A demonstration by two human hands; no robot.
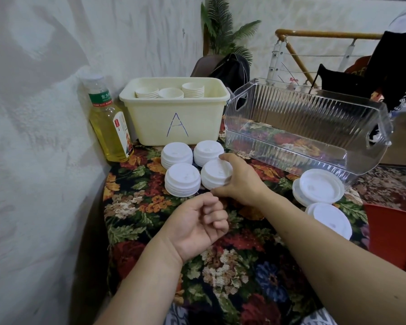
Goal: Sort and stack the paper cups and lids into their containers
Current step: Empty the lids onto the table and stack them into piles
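Your left hand hovers over the floral tablecloth, fingers loosely curled, holding nothing. Beyond it, your right hand grips the near-right lid stack, thumb and fingers around its sides. Three more lid stacks stand just beside it. Wider lids lie right. Farther back, bin A holds paper cups, beside the clear, tilted container.

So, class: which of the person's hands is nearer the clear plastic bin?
Right. The right hand grips a lid stack just left of the clear plastic bin; the left hand hangs farther back.
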